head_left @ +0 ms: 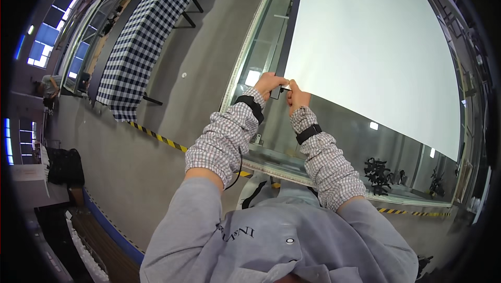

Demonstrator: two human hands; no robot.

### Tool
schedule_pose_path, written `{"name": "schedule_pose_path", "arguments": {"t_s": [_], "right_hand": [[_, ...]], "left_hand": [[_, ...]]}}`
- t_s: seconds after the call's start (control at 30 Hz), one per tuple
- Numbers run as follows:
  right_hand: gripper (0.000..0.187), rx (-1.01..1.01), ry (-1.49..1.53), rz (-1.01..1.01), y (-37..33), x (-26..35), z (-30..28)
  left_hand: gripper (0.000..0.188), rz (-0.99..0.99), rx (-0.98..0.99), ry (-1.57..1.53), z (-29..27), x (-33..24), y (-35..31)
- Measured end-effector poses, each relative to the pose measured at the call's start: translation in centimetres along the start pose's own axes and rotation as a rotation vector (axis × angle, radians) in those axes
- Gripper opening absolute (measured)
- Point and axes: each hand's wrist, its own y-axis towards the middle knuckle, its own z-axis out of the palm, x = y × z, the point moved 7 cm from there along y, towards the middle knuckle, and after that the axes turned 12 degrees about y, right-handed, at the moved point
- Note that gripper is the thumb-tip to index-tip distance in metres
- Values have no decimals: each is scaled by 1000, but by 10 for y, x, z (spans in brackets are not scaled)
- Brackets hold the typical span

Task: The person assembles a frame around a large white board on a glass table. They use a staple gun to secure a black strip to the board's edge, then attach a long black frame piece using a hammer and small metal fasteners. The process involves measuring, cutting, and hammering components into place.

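A large white sheet [370, 48] lies over a glass-topped table, with a dark flat strip [290, 35] running along its left edge. At the sheet's near left corner, my left hand [269, 84] is closed around the strip's end, its thumb pointing right toward the corner. Close beside it, my right hand [298, 98] has its fingers pinched together at the corner of the white sheet. A small dark piece shows between the two hands; what it is I cannot make out. Checked sleeve covers and black wrist bands are on both forearms.
The glass table [334, 111] has a pale ruled edge in front of me. Black tangled pieces [377, 174] show at its near right. Left across the grey floor [203, 48] stands a table with a checked cloth [138, 38]. Yellow-black tape [156, 136] marks the floor. Another person [50, 87] is far left.
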Motion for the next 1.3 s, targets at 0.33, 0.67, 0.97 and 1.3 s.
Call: {"name": "schedule_pose_path", "arguments": {"t_s": [0.33, 0.67, 0.97, 1.3], "right_hand": [[16, -19, -70, 26, -18, -23, -13], [16, -20, -79, 135, -32, -38, -24], [17, 27, -56, 48, -25, -39, -32], [17, 8, -123, 71, -28, -41, -32]], "left_hand": [[59, -25, -66, -1, -8, 31, -20], [53, 31, 47, 61, -1, 35, -39], [31, 63, -16, 98, 8, 21, -50], [44, 35, 40, -4, 6, 15, -71]]}}
